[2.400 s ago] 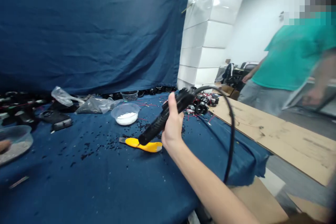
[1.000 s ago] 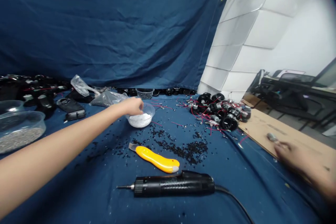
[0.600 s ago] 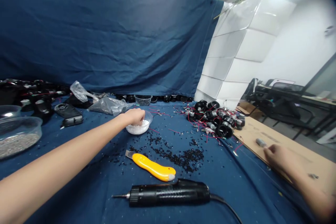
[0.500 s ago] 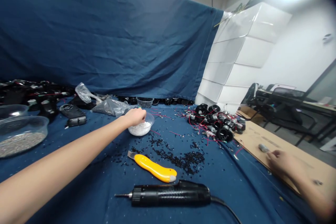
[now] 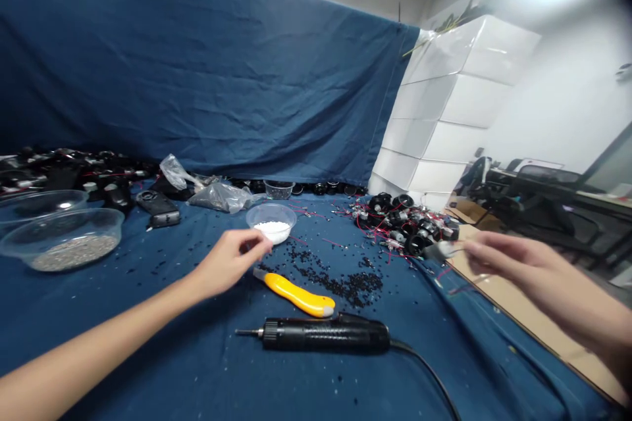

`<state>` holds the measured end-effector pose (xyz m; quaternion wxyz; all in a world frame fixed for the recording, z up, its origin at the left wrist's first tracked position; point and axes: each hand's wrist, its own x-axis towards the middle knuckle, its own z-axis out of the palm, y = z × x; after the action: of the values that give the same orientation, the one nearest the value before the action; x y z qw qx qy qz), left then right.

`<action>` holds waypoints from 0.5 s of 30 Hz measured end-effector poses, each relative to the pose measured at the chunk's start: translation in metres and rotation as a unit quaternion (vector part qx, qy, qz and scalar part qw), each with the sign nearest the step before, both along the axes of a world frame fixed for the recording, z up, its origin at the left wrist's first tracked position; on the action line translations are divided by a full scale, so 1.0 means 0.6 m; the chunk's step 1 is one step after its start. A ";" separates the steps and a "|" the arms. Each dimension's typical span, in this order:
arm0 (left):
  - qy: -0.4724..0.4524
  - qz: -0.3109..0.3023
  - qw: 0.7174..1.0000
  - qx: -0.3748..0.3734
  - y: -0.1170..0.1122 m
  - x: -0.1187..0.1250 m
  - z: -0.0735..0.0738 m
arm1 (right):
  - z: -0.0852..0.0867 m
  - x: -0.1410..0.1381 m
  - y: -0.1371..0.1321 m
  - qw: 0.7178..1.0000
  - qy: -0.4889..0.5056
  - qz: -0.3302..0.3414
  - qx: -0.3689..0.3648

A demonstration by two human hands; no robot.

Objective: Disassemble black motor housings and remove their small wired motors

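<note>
Right hand (image 5: 533, 270) first: thumb and fingers pinch a small grey part, a motor (image 5: 437, 251) by the look of it, blurred but held up over the right side of the table (image 5: 197, 375). It juts leftward from the fingertips, its long axis running roughly crosswise, as far as the blur lets me judge, the white end nearest the fingers. Thin wires (image 5: 467, 287) trail below.

And over to the left hand (image 5: 224, 266)! Thumb and fingertips are drawn together, just in front of the bowl (image 5: 252, 218) of white bits (image 5: 273, 230); anything between them is too small to tell. Here's the key relation: the motor lies well apart to this hand's right, with the black bits (image 5: 358, 281) between and below, so the right hand is plainly the nearer one.

Below, the yellow knife (image 5: 299, 295) slants near the left fingertips, and the driver (image 5: 326, 334) lies crosswise, tip to the left. Behind the motor, the heap (image 5: 399, 220) of parts. Brands, labels? None readable anywhere.
</note>
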<state>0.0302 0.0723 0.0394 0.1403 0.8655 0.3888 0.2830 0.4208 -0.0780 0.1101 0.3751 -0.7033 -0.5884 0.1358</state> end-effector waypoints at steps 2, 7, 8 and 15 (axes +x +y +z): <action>-0.084 -0.060 0.989 -0.103 -0.058 -0.016 -0.016 | -0.012 -0.086 -0.001 0.988 0.065 0.123 -0.061; -0.176 -0.207 0.914 -0.301 -0.131 -0.042 -0.040 | -0.099 -0.257 0.017 0.921 0.168 0.289 -0.201; -0.182 -0.214 0.904 -0.322 -0.134 -0.045 -0.045 | -0.116 -0.277 0.021 0.913 0.162 0.298 -0.225; -0.142 -0.156 0.941 -0.265 -0.121 -0.050 -0.093 | -0.098 -0.275 0.010 0.956 -0.091 0.259 -0.102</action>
<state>0.0003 -0.0006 -0.0163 0.4602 0.7979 0.2859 0.2643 0.2560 -0.0719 0.0514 0.1985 -0.5704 -0.7652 0.2230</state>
